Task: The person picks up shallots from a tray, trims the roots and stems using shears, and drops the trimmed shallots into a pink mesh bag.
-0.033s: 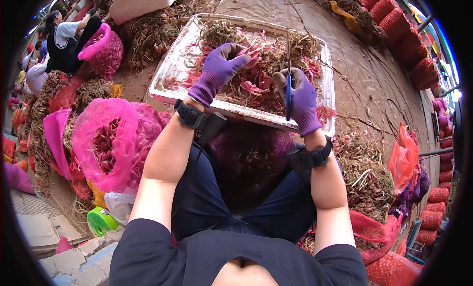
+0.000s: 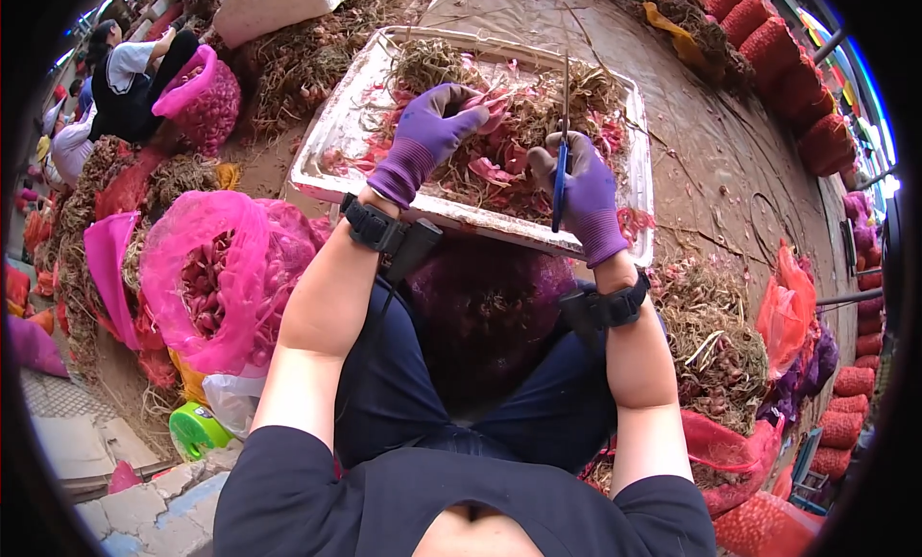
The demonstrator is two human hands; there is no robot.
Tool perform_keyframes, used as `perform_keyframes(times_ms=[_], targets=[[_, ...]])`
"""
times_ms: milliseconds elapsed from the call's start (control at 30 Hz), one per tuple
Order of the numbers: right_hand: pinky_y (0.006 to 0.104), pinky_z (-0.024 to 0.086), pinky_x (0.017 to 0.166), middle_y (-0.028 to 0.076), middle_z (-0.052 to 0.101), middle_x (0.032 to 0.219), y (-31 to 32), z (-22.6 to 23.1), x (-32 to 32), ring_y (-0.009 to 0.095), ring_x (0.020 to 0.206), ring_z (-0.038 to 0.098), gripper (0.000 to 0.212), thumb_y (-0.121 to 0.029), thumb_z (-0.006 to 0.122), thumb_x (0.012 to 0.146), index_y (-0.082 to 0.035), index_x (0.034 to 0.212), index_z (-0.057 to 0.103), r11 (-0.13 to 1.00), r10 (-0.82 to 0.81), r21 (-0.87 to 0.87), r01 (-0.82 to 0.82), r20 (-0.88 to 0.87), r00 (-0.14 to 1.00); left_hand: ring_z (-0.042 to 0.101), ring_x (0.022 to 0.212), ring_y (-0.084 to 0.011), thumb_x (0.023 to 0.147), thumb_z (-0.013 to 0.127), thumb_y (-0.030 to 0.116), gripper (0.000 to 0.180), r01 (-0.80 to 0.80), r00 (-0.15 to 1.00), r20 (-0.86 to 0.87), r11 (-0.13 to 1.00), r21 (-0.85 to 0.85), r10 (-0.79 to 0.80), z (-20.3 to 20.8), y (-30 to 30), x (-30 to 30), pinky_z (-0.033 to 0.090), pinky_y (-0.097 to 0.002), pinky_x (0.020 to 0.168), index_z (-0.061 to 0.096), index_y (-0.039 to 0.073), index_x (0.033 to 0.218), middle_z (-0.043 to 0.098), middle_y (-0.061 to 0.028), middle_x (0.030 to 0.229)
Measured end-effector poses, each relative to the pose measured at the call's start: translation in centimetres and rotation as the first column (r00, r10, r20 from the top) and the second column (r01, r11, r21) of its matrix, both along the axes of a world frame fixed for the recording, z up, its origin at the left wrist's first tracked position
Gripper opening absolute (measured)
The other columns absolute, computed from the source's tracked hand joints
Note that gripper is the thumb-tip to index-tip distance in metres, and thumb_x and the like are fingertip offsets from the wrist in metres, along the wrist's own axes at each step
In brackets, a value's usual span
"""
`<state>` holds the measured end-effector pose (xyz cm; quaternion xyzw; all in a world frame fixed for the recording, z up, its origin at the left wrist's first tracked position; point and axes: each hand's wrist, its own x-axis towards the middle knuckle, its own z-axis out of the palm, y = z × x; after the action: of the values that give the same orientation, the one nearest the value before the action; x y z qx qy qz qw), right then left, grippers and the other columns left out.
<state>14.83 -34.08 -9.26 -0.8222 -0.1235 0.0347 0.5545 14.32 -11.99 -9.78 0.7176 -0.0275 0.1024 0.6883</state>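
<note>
My left hand [image 2: 437,130], in a purple work glove with greyish fingertips, pinches a pink-red shallot [image 2: 494,115] over a white foam tray [image 2: 317,163]. In my right hand [image 2: 584,187], gloved the same way, is a pair of scissors [image 2: 559,187] with blue handles. Their blades point away from me and look nearly closed, to the right of the shallot and apart from it. Dry stalks and roots [image 2: 576,86] and loose pink skins [image 2: 492,171] lie in the tray beneath both hands.
A dark purple net bag [image 2: 490,307] stands between my knees under the tray's near edge. To the left is an open pink net bag of shallots [image 2: 206,278]; to the right, a heap of dried shallots [image 2: 711,355]. Another person [image 2: 130,77] sits far left. Red sacks [image 2: 768,38] line the far right.
The scissors have tilted slightly in my right hand, their tips shifting a little right and the handles a little left. My left hand stays almost still with the shallot.
</note>
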Motion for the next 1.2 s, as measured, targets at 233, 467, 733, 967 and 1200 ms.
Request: perform_keyframes(times_ms=[233, 467, 733, 967, 1200], targets=[[0.0381, 0.048, 0.063, 0.011, 0.059, 0.072, 0.5, 1.2, -1.5, 0.027, 0.066, 0.061, 0.068, -0.059, 0.07, 0.072, -0.002, 0.1, 0.048, 0.93, 0.148, -0.361, -0.064, 0.211, 0.966, 0.06, 0.086, -0.0165, 0.078, 0.072, 0.017, 0.03, -0.148, 0.983, 0.151, 0.933, 0.329, 0.103, 0.1, -0.1, -0.3, 0.048, -0.028, 0.081, 0.064, 0.004, 0.104, 0.062, -0.008, 0.092], [0.0381, 0.048, 0.064, 0.013, 0.06, 0.073, 0.4, 1.0, -1.1, 0.029, 0.066, 0.06, 0.06, -0.058, 0.069, 0.074, -0.003, 0.095, 0.055, 0.93, 0.124, -0.366, -0.026, 0.248, 0.961, 0.061, 0.088, -0.0201, 0.077, 0.072, 0.018, 0.029, -0.219, 0.965, 0.225, 0.878, 0.426, 0.132, 0.3, -0.9, -0.5, 0.048, -0.0302, 0.081, 0.065, 0.005, 0.103, 0.061, -0.0096, 0.091], [0.0284, 0.045, 0.056, 0.005, 0.059, 0.064, -0.1, -0.2, 0.1, 0.014, 0.058, 0.057, 0.054, -0.053, 0.067, 0.079, -0.003, 0.092, 0.053, 1.0, 0.013, 0.014, -0.014, 0.043, 0.999, 0.06, 0.083, -0.0085, 0.088, 0.063, 0.028, 0.03, 0.117, 0.984, -0.127, 0.989, -0.089, -0.128, 1.3, -0.3, -1.0, 0.048, -0.0244, 0.076, 0.062, 0.005, 0.107, 0.065, -0.0018, 0.093], [0.0392, 0.047, 0.068, 0.013, 0.054, 0.074, 0.4, -0.4, -0.5, 0.03, 0.075, 0.059, 0.06, -0.056, 0.065, 0.078, -0.004, 0.103, 0.049, 0.979, 0.139, -0.17, -0.114, 0.143, 0.98, 0.064, 0.072, -0.0111, 0.093, 0.055, 0.026, 0.023, 0.106, 0.978, -0.143, 0.954, -0.279, -0.151, 0.7, 0.0, -1.1, 0.053, -0.0238, 0.066, 0.061, 0.007, 0.103, 0.064, -0.0018, 0.085], [0.03, 0.048, 0.059, 0.008, 0.058, 0.071, 0.4, 1.1, -0.6, 0.015, 0.061, 0.059, 0.057, -0.057, 0.064, 0.08, -0.002, 0.092, 0.055, 0.992, 0.099, -0.072, -0.105, -0.087, 0.991, 0.06, 0.073, -0.0124, 0.095, 0.047, 0.02, 0.018, 0.255, 0.935, -0.145, 0.897, -0.361, -0.324, 0.2, 0.0, -0.9, 0.052, -0.0264, 0.068, 0.057, 0.005, 0.1, 0.061, -0.0055, 0.09]])
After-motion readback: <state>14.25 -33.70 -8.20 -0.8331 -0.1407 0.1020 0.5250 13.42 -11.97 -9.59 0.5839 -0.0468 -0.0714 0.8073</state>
